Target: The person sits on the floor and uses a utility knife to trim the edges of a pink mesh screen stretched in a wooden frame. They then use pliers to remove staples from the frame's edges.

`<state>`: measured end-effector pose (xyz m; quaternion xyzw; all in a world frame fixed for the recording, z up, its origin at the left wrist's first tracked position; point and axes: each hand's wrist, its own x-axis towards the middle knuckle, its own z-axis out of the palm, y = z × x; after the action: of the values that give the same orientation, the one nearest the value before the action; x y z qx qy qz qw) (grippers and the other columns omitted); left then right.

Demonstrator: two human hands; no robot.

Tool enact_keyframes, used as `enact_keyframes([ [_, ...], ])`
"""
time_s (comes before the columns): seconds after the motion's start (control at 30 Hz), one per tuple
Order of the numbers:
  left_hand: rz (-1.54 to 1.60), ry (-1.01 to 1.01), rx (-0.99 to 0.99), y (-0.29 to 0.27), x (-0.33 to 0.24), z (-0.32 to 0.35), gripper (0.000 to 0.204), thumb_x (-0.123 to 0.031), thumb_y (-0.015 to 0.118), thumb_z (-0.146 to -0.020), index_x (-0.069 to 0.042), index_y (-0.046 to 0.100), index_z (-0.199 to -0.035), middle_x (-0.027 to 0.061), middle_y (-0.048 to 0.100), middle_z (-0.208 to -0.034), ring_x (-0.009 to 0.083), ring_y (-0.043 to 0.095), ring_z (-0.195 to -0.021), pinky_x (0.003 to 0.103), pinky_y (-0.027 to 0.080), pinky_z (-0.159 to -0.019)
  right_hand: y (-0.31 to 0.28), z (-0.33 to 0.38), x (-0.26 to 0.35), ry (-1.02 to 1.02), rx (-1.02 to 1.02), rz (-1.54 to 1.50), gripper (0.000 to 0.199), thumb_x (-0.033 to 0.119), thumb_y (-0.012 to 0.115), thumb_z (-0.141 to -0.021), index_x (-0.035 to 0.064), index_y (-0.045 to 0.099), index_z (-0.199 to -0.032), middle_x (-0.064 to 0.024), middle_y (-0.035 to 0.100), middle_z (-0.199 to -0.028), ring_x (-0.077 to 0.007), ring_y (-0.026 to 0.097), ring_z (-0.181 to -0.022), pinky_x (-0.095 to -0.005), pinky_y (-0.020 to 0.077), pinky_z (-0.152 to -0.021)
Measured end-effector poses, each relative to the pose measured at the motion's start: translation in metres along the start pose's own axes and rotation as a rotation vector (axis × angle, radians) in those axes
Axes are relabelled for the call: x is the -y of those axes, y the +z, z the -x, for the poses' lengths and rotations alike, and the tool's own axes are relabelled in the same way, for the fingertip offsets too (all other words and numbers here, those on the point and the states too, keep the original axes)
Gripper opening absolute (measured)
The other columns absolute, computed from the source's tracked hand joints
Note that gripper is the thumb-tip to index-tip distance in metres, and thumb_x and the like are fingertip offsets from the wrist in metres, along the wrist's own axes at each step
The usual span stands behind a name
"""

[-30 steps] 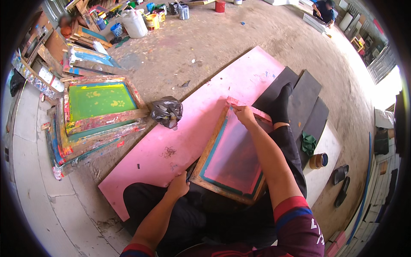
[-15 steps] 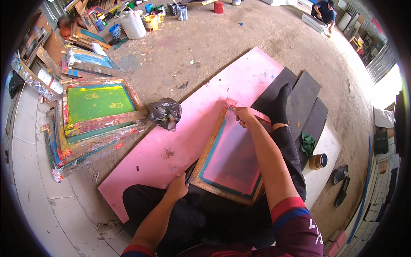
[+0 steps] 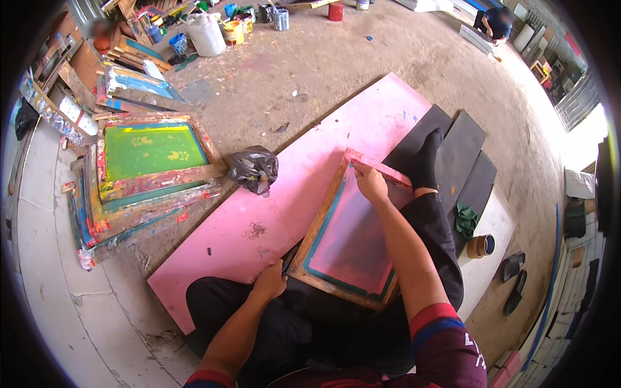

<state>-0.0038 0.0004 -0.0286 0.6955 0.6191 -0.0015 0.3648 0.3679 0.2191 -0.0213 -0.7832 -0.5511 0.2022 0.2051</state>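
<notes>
A wooden screen-printing frame point(image 3: 306, 254) with pink-stained mesh and a teal border lies tilted across my lap and the pink board. My right hand point(image 3: 372, 184) is closed at its far end, fingertips pressed together by the inner corner of the pink-coated far bar. What those fingers pinch, if anything, is too small to name. Beside the frame's near left corner, my left hand point(image 3: 270, 282) is closed low over my leg. Something dark and slim shows at its fingers, mostly hidden by the hand.
Under the frame lies a pink board point(image 3: 213, 258), with a crumpled black plastic bag point(image 3: 254, 170) at its edge. Stacked paint-stained screens point(image 3: 155, 152) stand left. Dark sheets point(image 3: 462, 145), a green cloth point(image 3: 466, 220), a tape roll point(image 3: 480, 246) and sandals point(image 3: 514, 278) lie right. Another person point(image 3: 495, 26) crouches far off.
My right hand has shifted slightly toward me along the frame's far corner, its fingers more tightly curled. The left hand stays in place. The whole view has moved a little.
</notes>
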Motion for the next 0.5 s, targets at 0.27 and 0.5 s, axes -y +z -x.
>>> enact_keyframes([
  [0.27, -0.005, -0.069, 0.119, -0.019, -0.020, -0.002, 0.046, -0.014, 0.071, -0.092, 0.002, 0.053, -0.131, 0.0334, 0.064, -0.126, 0.0496, 0.059, -0.123, 0.055, 0.046, -0.103, -0.014, 0.048, 0.006, -0.077, -0.011, 0.154, 0.036, 0.026, 0.055, -0.101, 0.0289, 0.070, -0.133, -0.0223, 0.075, -0.106, -0.0424, 0.073, -0.097, -0.0542, 0.0567, -0.089],
  [0.5, -0.004, -0.007, 0.056, -0.011, -0.011, -0.001, 0.039, -0.014, 0.072, -0.091, 0.003, 0.056, -0.123, 0.0341, 0.066, -0.119, 0.0513, 0.062, -0.117, 0.057, 0.048, -0.100, -0.020, 0.048, 0.018, -0.162, 0.046, 0.312, 0.040, 0.021, 0.053, -0.101, 0.0269, 0.065, -0.139, -0.0210, 0.075, -0.107, -0.0408, 0.073, -0.098, -0.0526, 0.0573, -0.089],
])
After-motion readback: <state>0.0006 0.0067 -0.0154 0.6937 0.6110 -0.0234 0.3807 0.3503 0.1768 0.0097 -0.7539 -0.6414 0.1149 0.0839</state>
